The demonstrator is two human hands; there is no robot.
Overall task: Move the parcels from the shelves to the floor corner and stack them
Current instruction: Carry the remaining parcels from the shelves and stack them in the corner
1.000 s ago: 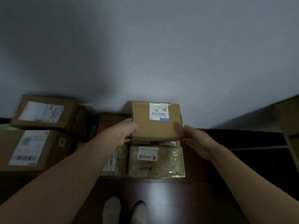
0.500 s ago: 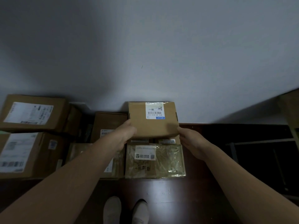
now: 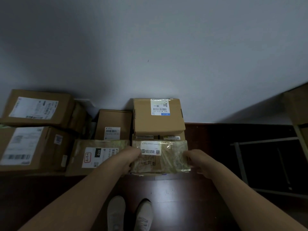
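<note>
Cardboard box (image 3: 158, 124), white-labelled, sat released on the stack against the wall at frame centre, flat and square. Half a second earlier both hands had held it there, so that placement appeared complete. Left hand (image 3: 131, 157) and right hand (image 3: 198, 162) had dropped to the plastic-wrapped parcel (image 3: 170, 159) just in front, lower centre, with fingers curled over its left and right edges. Its film was glossy and wrinkled. The carton (image 3: 65, 112) at upper left was matte, rigid and rectangular, and the floor (image 3: 166, 189) dark and polished.
</note>
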